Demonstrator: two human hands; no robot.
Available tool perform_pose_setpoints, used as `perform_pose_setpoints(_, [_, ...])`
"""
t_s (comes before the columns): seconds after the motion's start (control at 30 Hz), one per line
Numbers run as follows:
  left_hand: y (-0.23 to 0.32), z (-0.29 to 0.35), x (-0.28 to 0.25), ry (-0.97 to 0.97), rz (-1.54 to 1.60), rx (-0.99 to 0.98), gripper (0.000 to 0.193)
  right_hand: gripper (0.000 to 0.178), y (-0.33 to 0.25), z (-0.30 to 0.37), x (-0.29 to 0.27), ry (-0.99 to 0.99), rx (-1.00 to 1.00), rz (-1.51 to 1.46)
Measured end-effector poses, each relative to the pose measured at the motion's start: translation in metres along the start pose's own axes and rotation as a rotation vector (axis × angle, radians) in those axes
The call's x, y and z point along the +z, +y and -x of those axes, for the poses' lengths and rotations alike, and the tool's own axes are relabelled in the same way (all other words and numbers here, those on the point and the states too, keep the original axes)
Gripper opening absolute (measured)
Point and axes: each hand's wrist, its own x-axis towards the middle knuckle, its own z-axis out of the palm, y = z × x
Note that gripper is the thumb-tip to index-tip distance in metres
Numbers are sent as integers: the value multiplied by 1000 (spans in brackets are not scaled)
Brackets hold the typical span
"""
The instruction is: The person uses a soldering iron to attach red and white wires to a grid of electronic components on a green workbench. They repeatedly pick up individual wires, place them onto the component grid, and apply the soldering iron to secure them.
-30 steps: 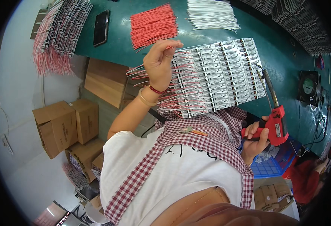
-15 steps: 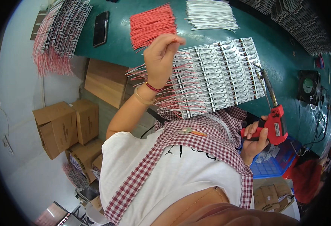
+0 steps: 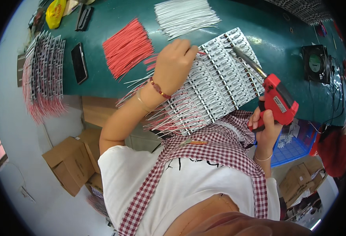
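Observation:
My left hand (image 3: pixel 176 61) is closed over the upper left edge of a panel of small circuit boards (image 3: pixel 220 84). Red wire (image 3: pixel 201 52) pokes out of its fingers over the panel, with more red behind the hand. In my right hand (image 3: pixel 266 125) is a red and black soldering gun (image 3: pixel 280 100), fingers wrapped round its grip. Its metal tip (image 3: pixel 229 47) points left, above the panel's upper part; whether it touches cannot be made out. Red and white wires (image 3: pixel 173 112) hang off the panel's left side toward my lap.
A bundle of red wires (image 3: pixel 127 48) and one of white wires (image 3: pixel 186 17) lie on the green table (image 3: pixel 98 84). Wired boards (image 3: pixel 45 70) and a phone (image 3: pixel 79 63) are at left. A black device (image 3: pixel 316 65) stands at right, a blue basket (image 3: pixel 291 147) below it.
My left hand now has red wire between its fingers, lower at the panel's edge. The soldering gun's tip has come left over the panel. The whole view has turned, tilting the panel.

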Motion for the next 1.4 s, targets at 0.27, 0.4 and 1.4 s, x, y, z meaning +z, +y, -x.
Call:
perform_pose_setpoints(0.27, [-7,13,-1,-79,20,-20,30,44,9,-9,24,-68,122,232])
perform_pose_setpoints(0.4, [-8,17,2,-42,97,-28,33,42,10,-11,32,-51,120,285])
perform_pose_setpoints(1.4, [-5,13,13,-41,167,-70,32,22,16,-5,9,-33,75,629])
